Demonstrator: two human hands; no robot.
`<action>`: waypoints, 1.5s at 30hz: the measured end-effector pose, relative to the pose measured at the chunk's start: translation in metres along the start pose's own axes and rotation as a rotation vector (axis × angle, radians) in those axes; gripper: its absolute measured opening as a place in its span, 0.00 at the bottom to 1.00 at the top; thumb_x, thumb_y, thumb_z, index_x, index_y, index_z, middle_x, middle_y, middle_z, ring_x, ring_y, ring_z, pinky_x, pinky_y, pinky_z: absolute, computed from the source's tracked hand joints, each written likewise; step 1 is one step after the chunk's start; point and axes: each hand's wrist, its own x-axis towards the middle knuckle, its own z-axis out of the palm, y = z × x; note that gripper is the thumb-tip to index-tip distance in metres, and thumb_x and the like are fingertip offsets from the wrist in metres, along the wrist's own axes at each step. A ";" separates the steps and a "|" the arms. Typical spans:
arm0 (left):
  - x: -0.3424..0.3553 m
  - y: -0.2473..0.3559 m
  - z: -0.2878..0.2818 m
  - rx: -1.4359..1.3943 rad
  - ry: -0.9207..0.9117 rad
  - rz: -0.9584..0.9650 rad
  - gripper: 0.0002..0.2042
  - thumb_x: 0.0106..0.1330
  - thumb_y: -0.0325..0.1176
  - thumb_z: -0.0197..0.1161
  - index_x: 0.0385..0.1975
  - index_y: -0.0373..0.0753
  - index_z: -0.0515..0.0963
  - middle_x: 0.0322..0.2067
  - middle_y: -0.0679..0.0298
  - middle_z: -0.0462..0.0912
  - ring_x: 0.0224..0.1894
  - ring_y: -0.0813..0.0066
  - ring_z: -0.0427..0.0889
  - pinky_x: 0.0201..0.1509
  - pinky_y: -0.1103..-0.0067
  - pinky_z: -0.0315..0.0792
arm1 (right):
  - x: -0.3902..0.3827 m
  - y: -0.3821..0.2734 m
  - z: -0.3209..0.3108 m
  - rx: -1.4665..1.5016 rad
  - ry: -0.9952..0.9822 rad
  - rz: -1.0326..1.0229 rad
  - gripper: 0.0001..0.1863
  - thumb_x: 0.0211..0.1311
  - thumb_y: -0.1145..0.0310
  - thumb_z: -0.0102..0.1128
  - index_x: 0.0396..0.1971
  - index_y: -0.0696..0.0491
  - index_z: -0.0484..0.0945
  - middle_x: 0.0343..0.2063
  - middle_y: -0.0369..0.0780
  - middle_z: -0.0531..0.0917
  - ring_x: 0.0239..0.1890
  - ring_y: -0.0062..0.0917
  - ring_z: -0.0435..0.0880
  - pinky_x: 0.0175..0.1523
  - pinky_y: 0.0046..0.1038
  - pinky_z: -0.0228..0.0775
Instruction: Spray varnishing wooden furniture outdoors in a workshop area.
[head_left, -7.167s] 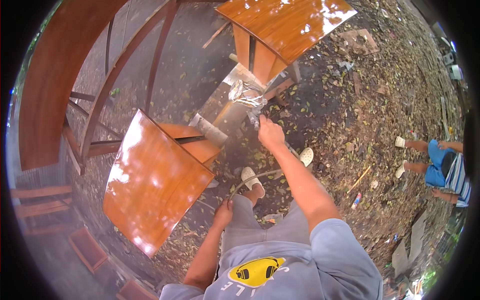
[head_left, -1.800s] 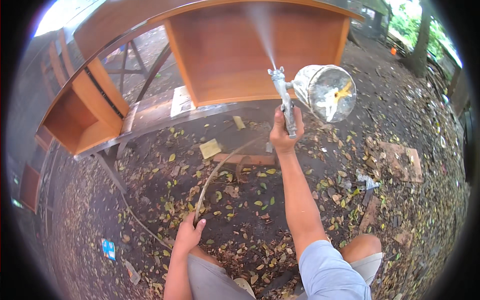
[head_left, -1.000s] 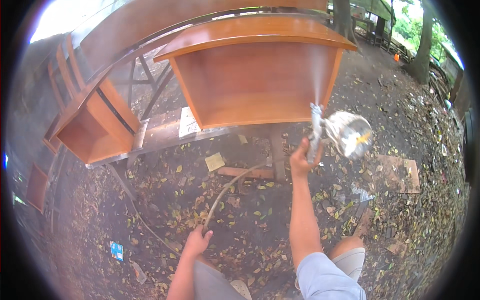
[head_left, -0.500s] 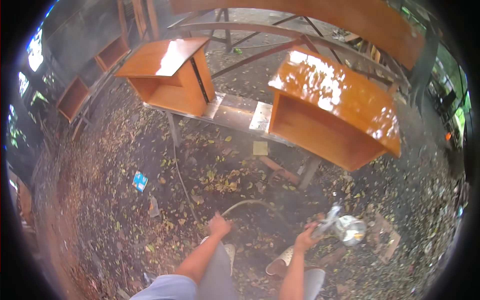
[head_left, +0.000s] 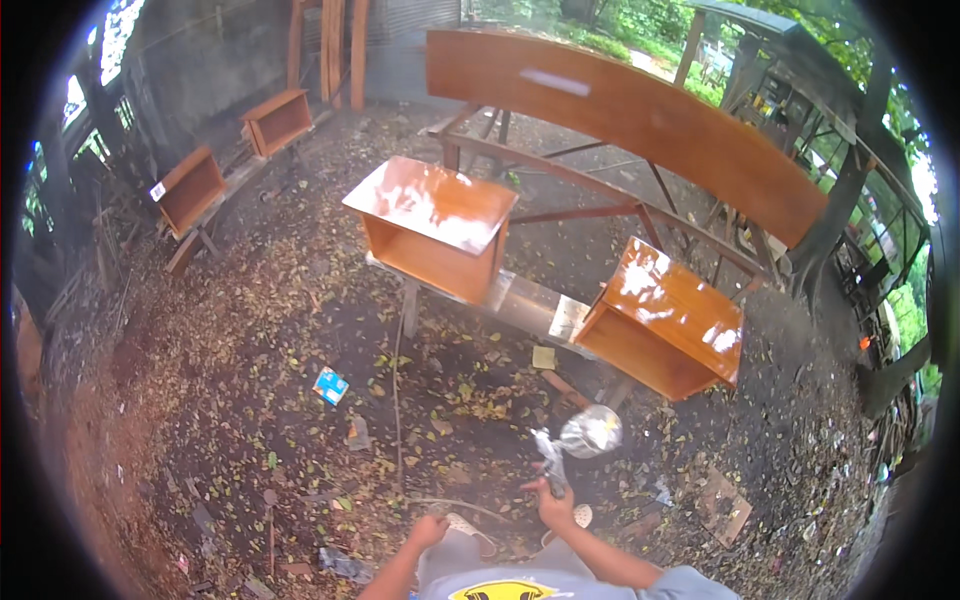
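My right hand (head_left: 553,507) is wrapped round the handle of a silver spray gun (head_left: 549,458), which has a round metal cup (head_left: 592,432) at its front. The gun is held out ahead of my feet, toward the gap between two orange-brown varnished wooden desk boxes. The left box (head_left: 432,256) and the right box (head_left: 660,318) both have open fronts and glossy tops. Low in front of me, my left hand (head_left: 430,531) is closed on a thin hose (head_left: 458,504). One stretch of hose curves toward the right hand; another runs forward along the ground.
The boxes rest on a low wooden bench (head_left: 528,303). Behind it, a long varnished board (head_left: 620,110) leans on a wooden frame (head_left: 560,160). Two smaller open boxes (head_left: 193,190) stand at far left. Leaves, a blue packet (head_left: 330,386) and a flat board piece (head_left: 722,506) litter the ground.
My view has lifted and shows more of the background. The right hand has swung the spray gun forward and leftward, closer to the bench. My left hand stays low, holding the hose.
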 end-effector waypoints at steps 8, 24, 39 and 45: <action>-0.155 0.154 -0.243 0.187 1.028 1.057 0.11 0.53 0.29 0.69 0.36 0.40 0.81 0.42 0.62 0.81 0.46 0.61 0.79 0.52 0.65 0.73 | 0.048 -0.091 0.222 0.135 -0.589 -0.219 0.18 0.68 0.70 0.56 0.56 0.56 0.73 0.50 0.38 0.81 0.49 0.28 0.83 0.49 0.34 0.76; -0.064 0.028 -0.579 0.408 1.498 0.940 0.16 0.50 0.29 0.69 0.10 0.43 0.66 0.13 0.66 0.64 0.17 0.70 0.70 0.21 0.75 0.64 | 0.166 -0.221 0.552 -0.368 -0.881 -0.589 0.11 0.56 0.71 0.58 0.38 0.58 0.76 0.29 0.50 0.83 0.33 0.43 0.84 0.37 0.39 0.75; 0.038 -0.103 -0.989 0.439 1.642 0.890 0.19 0.51 0.19 0.61 0.08 0.41 0.58 0.11 0.63 0.59 0.13 0.64 0.62 0.17 0.70 0.55 | 0.424 -0.281 0.836 -0.604 -1.392 -0.145 0.39 0.63 0.48 0.64 0.68 0.54 0.64 0.57 0.49 0.78 0.56 0.37 0.80 0.62 0.35 0.69; 0.107 -0.145 -1.167 0.449 1.588 1.158 0.18 0.49 0.20 0.60 0.08 0.41 0.57 0.11 0.63 0.59 0.12 0.64 0.60 0.17 0.72 0.52 | 0.614 -0.177 0.902 -1.100 -0.759 -0.043 0.25 0.67 0.44 0.53 0.55 0.44 0.78 0.48 0.43 0.83 0.41 0.35 0.84 0.43 0.41 0.78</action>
